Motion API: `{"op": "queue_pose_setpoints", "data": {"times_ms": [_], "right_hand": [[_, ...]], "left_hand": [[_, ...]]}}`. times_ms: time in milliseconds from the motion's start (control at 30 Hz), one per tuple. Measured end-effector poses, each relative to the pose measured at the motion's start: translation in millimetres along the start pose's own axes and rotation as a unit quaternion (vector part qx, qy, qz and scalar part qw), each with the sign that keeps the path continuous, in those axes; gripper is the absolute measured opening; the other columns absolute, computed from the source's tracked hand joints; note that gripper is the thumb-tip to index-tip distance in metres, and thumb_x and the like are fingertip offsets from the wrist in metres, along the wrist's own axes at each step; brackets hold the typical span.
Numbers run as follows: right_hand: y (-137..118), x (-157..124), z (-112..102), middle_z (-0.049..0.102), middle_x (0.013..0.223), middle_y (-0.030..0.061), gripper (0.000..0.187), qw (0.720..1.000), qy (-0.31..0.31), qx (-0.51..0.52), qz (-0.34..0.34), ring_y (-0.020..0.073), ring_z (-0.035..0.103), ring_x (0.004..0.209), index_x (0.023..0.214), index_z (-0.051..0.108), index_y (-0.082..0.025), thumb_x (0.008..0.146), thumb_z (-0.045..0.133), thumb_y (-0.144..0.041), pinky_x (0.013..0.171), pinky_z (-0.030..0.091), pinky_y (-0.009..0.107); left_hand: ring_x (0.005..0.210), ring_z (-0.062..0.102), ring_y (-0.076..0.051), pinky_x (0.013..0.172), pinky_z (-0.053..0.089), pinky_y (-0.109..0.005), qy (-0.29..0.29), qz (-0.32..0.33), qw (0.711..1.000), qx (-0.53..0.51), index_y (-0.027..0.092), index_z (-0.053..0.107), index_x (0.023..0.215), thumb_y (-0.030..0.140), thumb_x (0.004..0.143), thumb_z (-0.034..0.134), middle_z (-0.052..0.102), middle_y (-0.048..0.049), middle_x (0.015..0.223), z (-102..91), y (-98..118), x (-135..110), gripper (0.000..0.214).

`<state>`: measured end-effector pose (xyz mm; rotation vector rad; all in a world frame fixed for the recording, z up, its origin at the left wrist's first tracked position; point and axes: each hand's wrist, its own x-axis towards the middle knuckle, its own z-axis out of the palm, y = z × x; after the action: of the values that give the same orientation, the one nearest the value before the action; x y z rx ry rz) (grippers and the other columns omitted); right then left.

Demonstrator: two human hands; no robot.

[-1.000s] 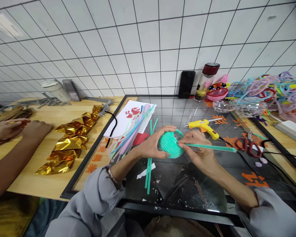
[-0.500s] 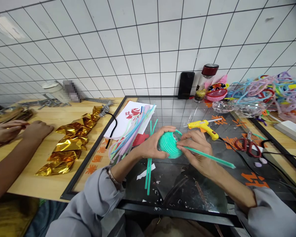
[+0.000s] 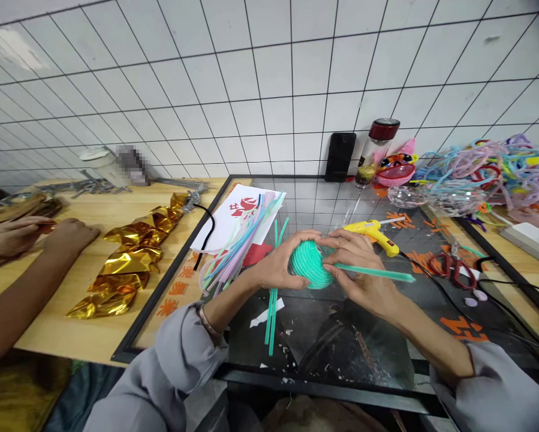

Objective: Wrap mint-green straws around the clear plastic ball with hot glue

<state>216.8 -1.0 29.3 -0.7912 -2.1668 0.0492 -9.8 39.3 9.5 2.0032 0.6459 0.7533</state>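
My left hand [image 3: 278, 264] cups a teal ball [image 3: 309, 264] wound from a fuzzy teal stem, held over the dark glass mat [image 3: 341, 324]. My right hand [image 3: 359, 270] presses its fingers against the right side of the ball and pinches the loose teal stem [image 3: 377, 273], which sticks out to the right. Two more teal stems [image 3: 271, 312] lie on the mat under my left wrist.
A yellow glue gun [image 3: 372, 231], red scissors [image 3: 451, 264], a bundle of pastel stems on white paper [image 3: 237, 231], a phone [image 3: 340, 156], a jar [image 3: 377, 150] and a heap of coloured stems [image 3: 489, 174] surround me. Another person's hands [image 3: 30, 237] work by gold foil [image 3: 129, 255] at left.
My right hand has slid up over the ball's right side, and the free end of the teal stem has swung upward and become shorter. The left hand holds still.
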Motion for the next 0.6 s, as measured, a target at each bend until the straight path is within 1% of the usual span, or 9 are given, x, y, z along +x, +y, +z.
{"op": "queue_pose_setpoints", "data": {"times_ms": [167,433,600], "right_hand": [[-0.9,3.1,-3.1,0.075,0.119,0.0070,0.007,1.000,-0.025,-0.003,-0.007,0.0277,0.058,0.124,0.090,0.060,-0.022,0.095,0.058,-0.017,0.096,0.043,0.047],[2.2,0.8,-1.9,0.075,0.116,0.0065,0.008,0.999,-0.029,0.016,-0.022,0.0281,0.058,0.124,0.091,0.058,-0.022,0.095,0.058,-0.015,0.099,0.040,0.047],[0.5,2.3,-1.7,0.076,0.111,0.0053,0.009,0.999,-0.022,-0.004,-0.041,0.0278,0.058,0.120,0.091,0.058,-0.022,0.095,0.056,-0.014,0.096,0.040,0.046]], "left_hand": [[0.147,0.036,-0.038,0.125,0.025,-0.057,0.000,0.008,1.000,-0.005,0.022,0.041,0.141,0.029,0.065,0.079,0.039,-0.0143,0.155,0.1,0.5,0.4,0.086],[0.147,0.037,-0.038,0.123,0.028,-0.060,0.001,0.027,1.000,-0.008,0.024,0.041,0.141,0.028,0.066,0.080,0.040,-0.0142,0.154,1.1,-2.2,0.5,0.085],[0.147,0.038,-0.038,0.123,0.028,-0.060,0.001,0.021,1.000,-0.004,0.023,0.041,0.141,0.028,0.066,0.079,0.040,-0.0147,0.154,1.4,-2.1,0.8,0.084]]}}
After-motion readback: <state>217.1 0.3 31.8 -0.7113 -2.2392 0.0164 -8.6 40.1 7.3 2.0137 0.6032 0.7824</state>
